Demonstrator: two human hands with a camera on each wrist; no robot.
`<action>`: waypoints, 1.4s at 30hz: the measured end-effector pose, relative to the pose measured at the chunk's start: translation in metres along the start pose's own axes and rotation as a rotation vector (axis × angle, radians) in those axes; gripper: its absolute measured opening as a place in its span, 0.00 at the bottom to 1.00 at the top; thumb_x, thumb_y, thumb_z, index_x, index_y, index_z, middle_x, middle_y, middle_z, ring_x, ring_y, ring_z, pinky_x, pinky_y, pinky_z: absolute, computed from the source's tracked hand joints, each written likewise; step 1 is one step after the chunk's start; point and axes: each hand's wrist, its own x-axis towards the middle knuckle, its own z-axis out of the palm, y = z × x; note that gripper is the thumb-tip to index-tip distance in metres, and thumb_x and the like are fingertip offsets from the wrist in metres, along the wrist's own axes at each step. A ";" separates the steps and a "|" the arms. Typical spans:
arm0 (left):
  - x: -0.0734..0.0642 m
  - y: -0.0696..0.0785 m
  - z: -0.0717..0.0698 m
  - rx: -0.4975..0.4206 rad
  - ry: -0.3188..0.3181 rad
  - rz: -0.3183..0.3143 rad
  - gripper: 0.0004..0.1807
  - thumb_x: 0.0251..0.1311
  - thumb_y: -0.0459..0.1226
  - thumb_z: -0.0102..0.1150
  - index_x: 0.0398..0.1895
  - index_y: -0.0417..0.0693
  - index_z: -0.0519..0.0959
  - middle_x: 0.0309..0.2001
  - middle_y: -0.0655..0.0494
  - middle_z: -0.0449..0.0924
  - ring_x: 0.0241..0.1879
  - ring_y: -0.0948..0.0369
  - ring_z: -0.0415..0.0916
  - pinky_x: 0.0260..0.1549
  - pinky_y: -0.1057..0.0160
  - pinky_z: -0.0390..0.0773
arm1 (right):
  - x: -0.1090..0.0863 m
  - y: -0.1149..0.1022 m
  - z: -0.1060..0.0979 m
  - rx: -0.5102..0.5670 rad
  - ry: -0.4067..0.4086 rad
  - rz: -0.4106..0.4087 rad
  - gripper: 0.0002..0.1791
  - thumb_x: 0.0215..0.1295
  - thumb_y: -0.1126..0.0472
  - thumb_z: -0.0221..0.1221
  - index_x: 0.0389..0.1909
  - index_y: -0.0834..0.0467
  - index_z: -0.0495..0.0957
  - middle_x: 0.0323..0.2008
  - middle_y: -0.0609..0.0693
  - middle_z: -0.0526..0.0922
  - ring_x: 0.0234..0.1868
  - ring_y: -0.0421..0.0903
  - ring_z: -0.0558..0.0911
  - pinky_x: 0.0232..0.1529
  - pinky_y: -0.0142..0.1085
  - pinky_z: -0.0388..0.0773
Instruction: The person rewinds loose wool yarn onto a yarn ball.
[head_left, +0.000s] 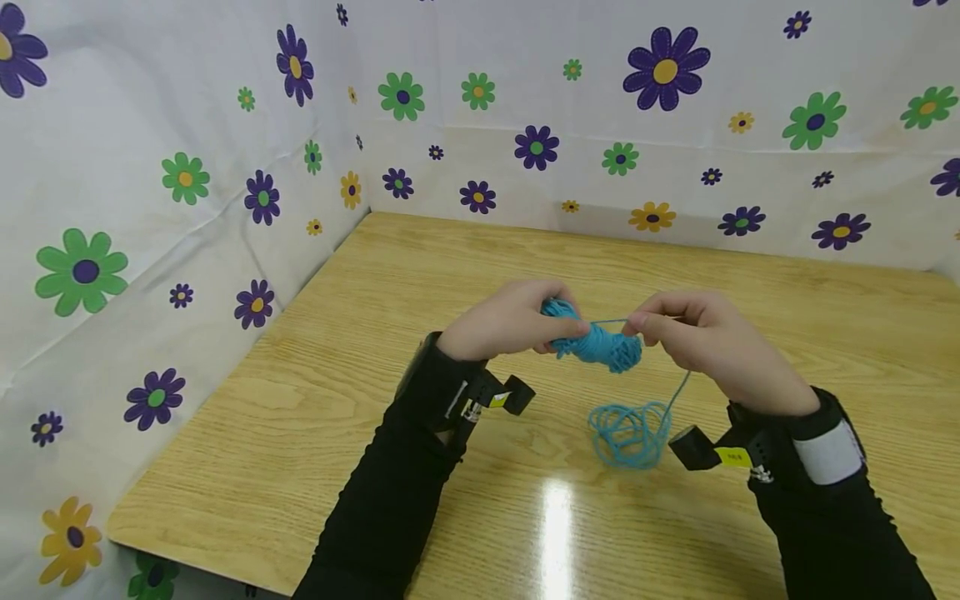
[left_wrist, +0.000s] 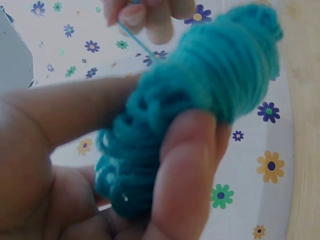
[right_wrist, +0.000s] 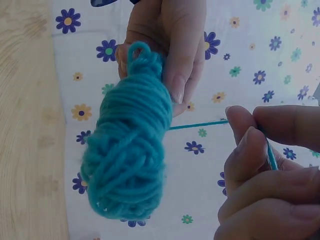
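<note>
My left hand [head_left: 513,321] grips one end of a blue skein of yarn [head_left: 600,343], thumb on one side and fingers on the other. The skein is held above the table, wound tightly round its middle with loops at the gripped end, as the left wrist view shows. A short taut strand [right_wrist: 200,124] runs from the skein's side to my right hand [head_left: 693,329], which pinches it between thumb and fingertips. From the right hand the yarn hangs down to a loose heap of yarn [head_left: 630,435] on the tabletop.
The wooden table [head_left: 337,400] stretches out below both hands. A white cloth with printed flowers [head_left: 480,50] hangs behind it and along its left side. Black straps with small cameras sit on both wrists.
</note>
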 end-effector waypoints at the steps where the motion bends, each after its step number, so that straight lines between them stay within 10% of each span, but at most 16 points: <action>1: 0.001 -0.001 0.000 -0.004 0.017 -0.010 0.10 0.62 0.40 0.56 0.39 0.42 0.74 0.30 0.49 0.76 0.28 0.56 0.76 0.29 0.64 0.78 | 0.000 -0.001 0.000 0.002 0.002 0.003 0.14 0.71 0.61 0.46 0.41 0.68 0.77 0.16 0.46 0.60 0.13 0.44 0.56 0.13 0.37 0.56; 17: 0.006 -0.008 -0.001 -0.035 0.269 -0.053 0.12 0.62 0.44 0.55 0.40 0.45 0.74 0.26 0.52 0.76 0.26 0.58 0.75 0.26 0.64 0.73 | -0.005 -0.008 0.006 0.025 0.084 -0.030 0.12 0.70 0.61 0.49 0.39 0.64 0.79 0.21 0.47 0.71 0.19 0.45 0.63 0.17 0.35 0.61; 29: 0.009 -0.006 -0.003 -0.263 0.494 -0.043 0.16 0.61 0.43 0.56 0.44 0.40 0.72 0.30 0.49 0.76 0.28 0.57 0.76 0.32 0.61 0.79 | -0.002 -0.013 0.022 -0.033 -0.002 -0.071 0.11 0.68 0.62 0.51 0.37 0.63 0.81 0.30 0.53 0.79 0.31 0.47 0.72 0.22 0.35 0.68; 42: 0.004 0.003 -0.006 -0.535 0.475 0.070 0.15 0.64 0.38 0.54 0.46 0.34 0.72 0.32 0.47 0.74 0.28 0.58 0.76 0.36 0.62 0.81 | 0.009 0.002 0.032 -0.036 -0.195 -0.058 0.10 0.68 0.60 0.52 0.38 0.58 0.81 0.34 0.50 0.82 0.35 0.48 0.78 0.38 0.46 0.78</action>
